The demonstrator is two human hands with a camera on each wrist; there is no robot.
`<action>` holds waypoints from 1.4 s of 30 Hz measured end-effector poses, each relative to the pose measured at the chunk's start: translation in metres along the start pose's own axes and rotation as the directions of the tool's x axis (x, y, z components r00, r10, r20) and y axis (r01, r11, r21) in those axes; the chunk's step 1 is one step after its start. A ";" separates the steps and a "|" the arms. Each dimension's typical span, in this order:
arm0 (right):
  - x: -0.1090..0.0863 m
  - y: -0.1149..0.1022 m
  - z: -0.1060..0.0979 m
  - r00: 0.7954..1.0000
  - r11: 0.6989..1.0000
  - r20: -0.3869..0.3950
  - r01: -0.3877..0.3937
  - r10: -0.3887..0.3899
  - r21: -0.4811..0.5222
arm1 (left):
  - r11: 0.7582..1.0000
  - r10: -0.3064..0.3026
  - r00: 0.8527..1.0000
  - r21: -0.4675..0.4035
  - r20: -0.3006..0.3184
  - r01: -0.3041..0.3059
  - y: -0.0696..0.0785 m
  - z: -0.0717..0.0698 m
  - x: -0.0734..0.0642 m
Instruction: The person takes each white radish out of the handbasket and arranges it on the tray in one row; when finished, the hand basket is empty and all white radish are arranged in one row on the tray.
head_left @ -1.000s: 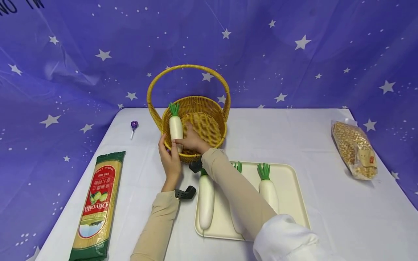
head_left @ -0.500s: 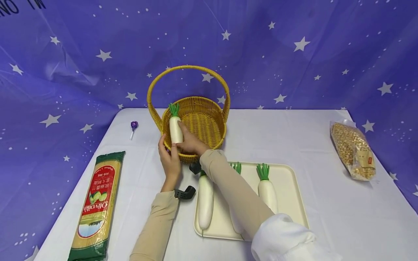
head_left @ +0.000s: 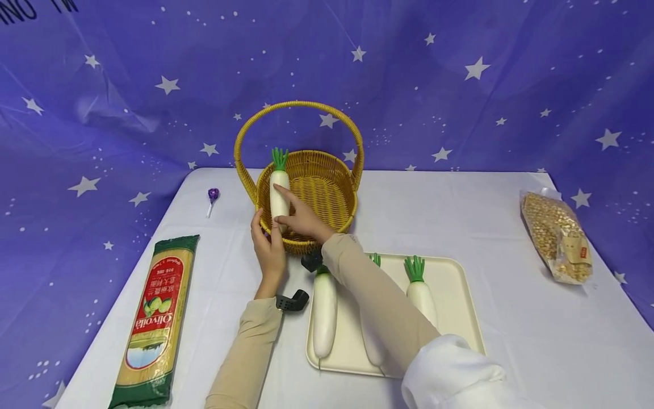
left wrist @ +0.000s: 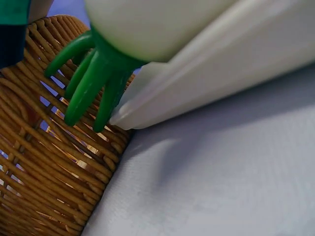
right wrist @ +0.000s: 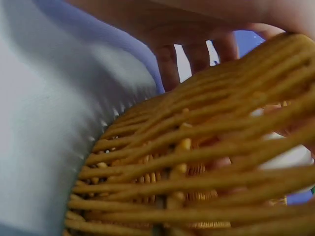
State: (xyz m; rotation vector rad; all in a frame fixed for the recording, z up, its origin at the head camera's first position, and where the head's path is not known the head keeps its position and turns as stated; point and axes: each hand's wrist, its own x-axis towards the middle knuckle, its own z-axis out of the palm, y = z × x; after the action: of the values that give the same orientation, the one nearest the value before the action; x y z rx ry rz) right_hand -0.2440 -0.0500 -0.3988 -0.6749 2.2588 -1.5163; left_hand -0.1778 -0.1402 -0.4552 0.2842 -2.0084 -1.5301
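A yellow wicker basket (head_left: 341, 210) with a tall handle stands at the table's middle back. A white radish (head_left: 279, 190) with a green top leans steeply against its near-left rim, its lower end inside. My right hand (head_left: 302, 220) holds the radish, index finger laid along it. My left hand (head_left: 268, 245) grips the basket's near rim just below, its fingers visible past the weave (right wrist: 167, 66). Through the basket wall (right wrist: 197, 147) the white radish (right wrist: 290, 157) shows.
A cream tray (head_left: 460, 318) in front holds two visible radishes (head_left: 325, 309) (head_left: 422, 298); a third lies partly under my right arm. One green top (left wrist: 93, 83) nearly touches the basket wall (left wrist: 34, 162). Pasta packet (head_left: 155, 321) left, lollipop (head_left: 212, 196), grain bag (head_left: 557, 236) right.
My right hand has pushed the radish up and farther back, so its green top now stands above the basket's rim. My left hand has stayed at the rim.
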 end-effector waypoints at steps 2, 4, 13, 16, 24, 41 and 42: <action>0.001 0.001 -0.002 0.999 1.000 -0.034 0.006 -0.006 0.015 | 1.000 0.008 1.000 -0.002 -0.003 -0.008 0.000 0.001 0.001; 0.001 0.000 -0.004 0.998 0.998 -0.063 0.010 -0.006 0.056 | 1.000 0.016 1.000 -0.003 -0.004 -0.016 0.000 0.002 0.001; -0.007 -0.007 -0.015 0.984 0.881 -0.175 0.049 0.039 0.471 | 0.999 0.022 1.000 -0.046 -0.013 -0.022 -0.001 0.002 0.001; -0.014 -0.008 -0.024 0.984 0.824 -0.175 0.067 0.039 0.562 | 0.998 0.022 1.000 -0.057 -0.010 -0.022 -0.001 0.001 0.001; -0.071 -0.017 -0.069 0.997 0.819 -0.078 0.057 -0.014 0.571 | 0.997 0.025 1.000 -0.069 0.013 -0.024 0.001 0.002 -0.001; -0.280 0.031 -0.143 0.999 0.985 0.032 0.020 -0.026 0.169 | 0.998 0.014 1.000 -0.055 0.020 -0.012 -0.001 0.002 -0.002; -0.291 0.035 -0.144 1.000 0.987 0.015 0.009 -0.011 0.159 | 0.998 0.012 1.000 -0.057 0.023 -0.011 -0.001 0.002 -0.003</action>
State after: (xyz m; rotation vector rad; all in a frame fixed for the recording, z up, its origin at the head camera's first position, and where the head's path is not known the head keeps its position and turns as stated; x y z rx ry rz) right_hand -0.0847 0.2338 -0.3735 -0.6503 2.0982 -1.6675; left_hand -0.1770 -0.1374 -0.4572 0.2322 -1.9777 -1.5870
